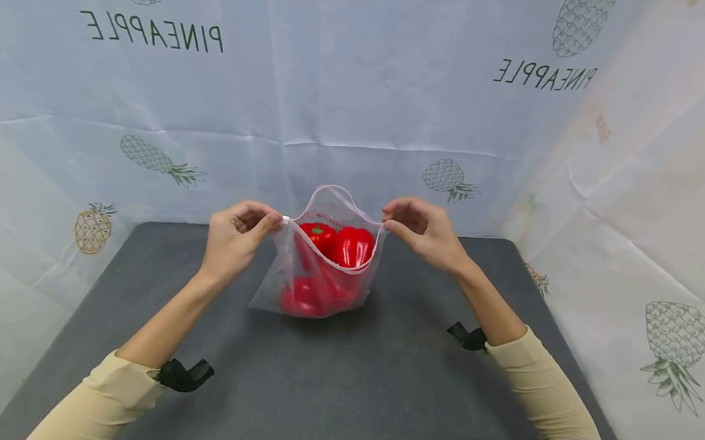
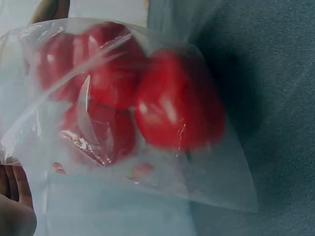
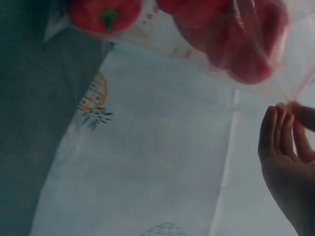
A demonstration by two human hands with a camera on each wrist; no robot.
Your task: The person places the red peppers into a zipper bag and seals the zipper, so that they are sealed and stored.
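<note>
A translucent zip bag stands upright in the middle of the grey table, its mouth parted into a wide loop. Several red bell peppers fill it, one showing a green stem. At the left end of the rim, my left hand pinches the bag beside a white slider. The opposite corner is pinched between thumb and fingertips of my right hand. From the right wrist, that hand shows at the bag's pulled corner. The left wrist view has the peppers pressed close behind the film.
Behind the grey table hangs a pale cloth printed with pineapples and mirrored lettering. More of this cloth lines both sides. A black strap is on the left wrist, another strap on the right.
</note>
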